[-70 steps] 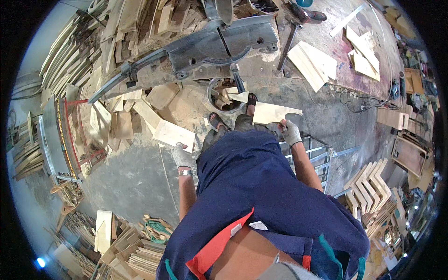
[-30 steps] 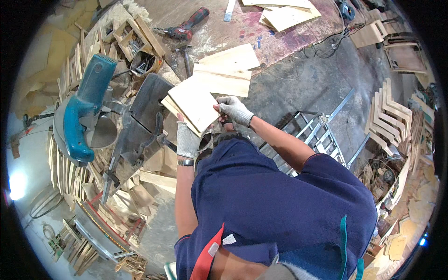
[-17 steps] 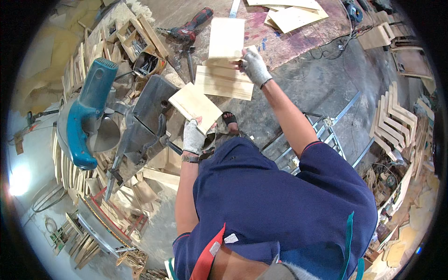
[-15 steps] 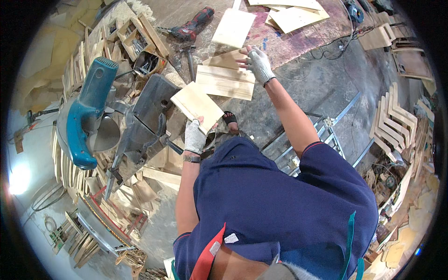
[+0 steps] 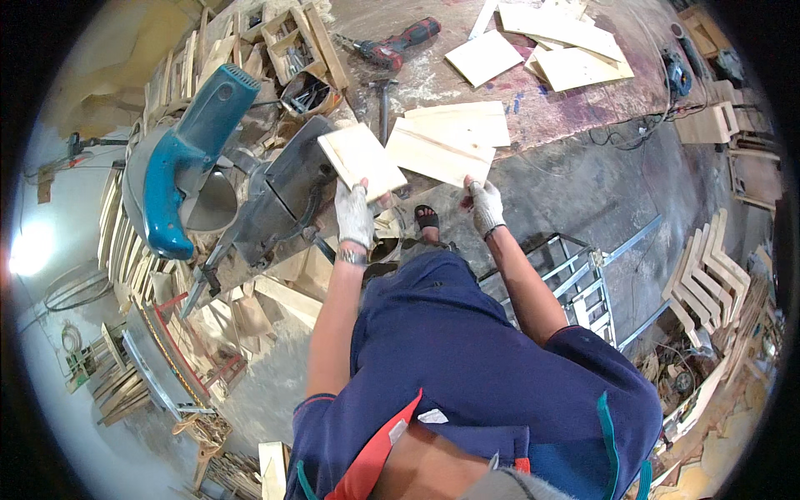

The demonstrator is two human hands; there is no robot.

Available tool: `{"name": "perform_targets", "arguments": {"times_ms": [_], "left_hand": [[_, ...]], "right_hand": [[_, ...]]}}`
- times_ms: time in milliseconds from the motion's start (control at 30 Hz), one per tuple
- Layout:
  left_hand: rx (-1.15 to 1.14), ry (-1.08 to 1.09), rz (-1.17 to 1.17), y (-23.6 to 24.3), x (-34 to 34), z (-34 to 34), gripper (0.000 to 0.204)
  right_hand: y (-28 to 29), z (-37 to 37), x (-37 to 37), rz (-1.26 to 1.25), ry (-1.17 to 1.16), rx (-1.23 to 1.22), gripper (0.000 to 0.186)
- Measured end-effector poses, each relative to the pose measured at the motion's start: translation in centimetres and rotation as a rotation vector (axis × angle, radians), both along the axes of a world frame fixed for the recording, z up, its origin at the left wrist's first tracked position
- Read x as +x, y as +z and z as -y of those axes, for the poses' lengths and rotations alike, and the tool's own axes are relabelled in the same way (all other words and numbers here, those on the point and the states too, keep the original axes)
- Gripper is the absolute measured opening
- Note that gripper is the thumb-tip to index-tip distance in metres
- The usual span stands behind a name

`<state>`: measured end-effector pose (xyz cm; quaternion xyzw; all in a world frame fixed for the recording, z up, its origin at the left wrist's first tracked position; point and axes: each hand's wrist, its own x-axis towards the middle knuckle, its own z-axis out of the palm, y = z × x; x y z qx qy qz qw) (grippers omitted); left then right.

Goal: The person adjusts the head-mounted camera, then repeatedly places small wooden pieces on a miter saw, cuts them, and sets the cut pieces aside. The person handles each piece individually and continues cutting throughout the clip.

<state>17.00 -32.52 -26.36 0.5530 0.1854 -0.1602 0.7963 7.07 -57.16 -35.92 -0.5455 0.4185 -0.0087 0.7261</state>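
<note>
My left hand [image 5: 355, 212], in a pale knit glove, grips a pale square board [image 5: 358, 157] beside the miter saw [image 5: 192, 158]. My right hand [image 5: 479, 200], also gloved, closes its thumb and fingers on the lower right corner of a wider pale board [image 5: 435, 150], which overlaps another board [image 5: 475, 117] at the workbench's front edge. A hammer [image 5: 383, 110] lies just left of these boards. Farther back on the stained workbench [image 5: 550, 117] are a loose square board [image 5: 483, 57], a stack of boards [image 5: 583, 71] and a red-and-black drill [image 5: 400, 46].
Wooden boxes of hardware [image 5: 296, 58] sit behind the saw. Timber offcuts [image 5: 242, 317] and a red rack [image 5: 171, 333] are at left. A metal frame [image 5: 600, 287] lies on the concrete floor [image 5: 575, 200] at right, near angled wooden pieces [image 5: 704, 275] and cables [image 5: 617, 133].
My right hand let go of a square board, which now lies farther back on the bench, and came down onto the wider board. My left hand still holds its board.
</note>
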Motion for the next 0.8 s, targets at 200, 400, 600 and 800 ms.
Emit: {"name": "perform_targets", "arguments": {"times_ms": [200,400,600,800], "left_hand": [[-0.019,-0.033,0.141,0.9,8.5,0.1,0.059],[0.889,-0.514,0.666,3.2,4.4,2.5,0.101],[1.343,-0.936,0.892,3.8,-3.1,1.2,0.122],[1.478,-0.794,0.897,3.8,-4.0,-8.7,0.110]], "right_hand": [[3.7,3.9,1.8,0.183,-0.119,-0.133,0.053],[6.8,7.4,0.5,0.189,0.015,-0.199,0.053],[7.1,0.4,1.2,0.210,0.233,-0.027,0.055],[8.2,-8.2,1.4,0.165,0.532,-0.048,0.054]]}}
